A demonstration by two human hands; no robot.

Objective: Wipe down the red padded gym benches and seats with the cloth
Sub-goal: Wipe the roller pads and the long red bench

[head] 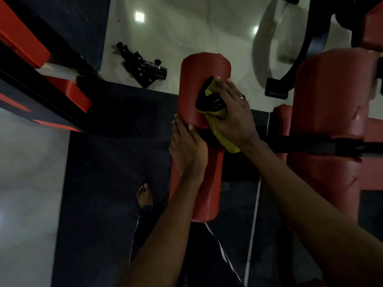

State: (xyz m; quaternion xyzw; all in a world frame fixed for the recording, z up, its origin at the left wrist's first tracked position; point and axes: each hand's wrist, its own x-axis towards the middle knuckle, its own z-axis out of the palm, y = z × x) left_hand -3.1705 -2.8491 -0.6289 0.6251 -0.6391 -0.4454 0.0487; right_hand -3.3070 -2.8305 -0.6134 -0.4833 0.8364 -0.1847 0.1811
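A red padded roller (200, 69) lies lengthwise in the middle of the view, crossed by a black bar. My right hand (234, 112) presses a yellow and black cloth (211, 102) against the roller's upper half, fingers spread over the cloth and thumb curled round its lower edge. My left hand (187, 148) rests flat on the roller's left side, just below the cloth, fingers straight. A second, larger red roller (331, 104) stands to the right.
A black bar (310, 145) runs right from the middle roller. A black bracket part (143, 68) lies on the pale tiled floor behind. A red and black machine frame (51, 83) crosses the left. My bare foot (145, 196) stands on the dark rubber mat.
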